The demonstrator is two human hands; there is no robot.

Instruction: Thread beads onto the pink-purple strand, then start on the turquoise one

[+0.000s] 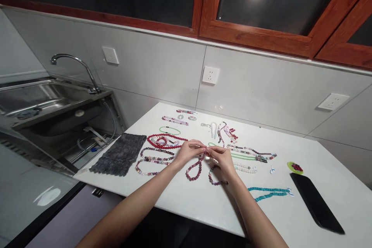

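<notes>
A dark red bead strand (193, 174) hangs in a loop from the fingertips of both hands, its lower end at the white tabletop. My left hand (190, 152) pinches one side at the top of the loop. Close against it, my right hand (220, 156) pinches the other side; the ends between the fingertips are too small to make out. Just under my right hand lies a multicoloured bead strand (213, 180), partly covered by the wrist. To the left of my left hand are a bright red bead necklace (149, 139) and a mixed-colour bead strand (139, 168).
A grey cloth (119, 155) covers the table's left end, near a metal sink (43, 95). Turquoise beads (270, 190), a black phone-like slab (316, 203) and a small green dish (290, 167) with red beads lie right. White and green strands (244, 157) lie behind.
</notes>
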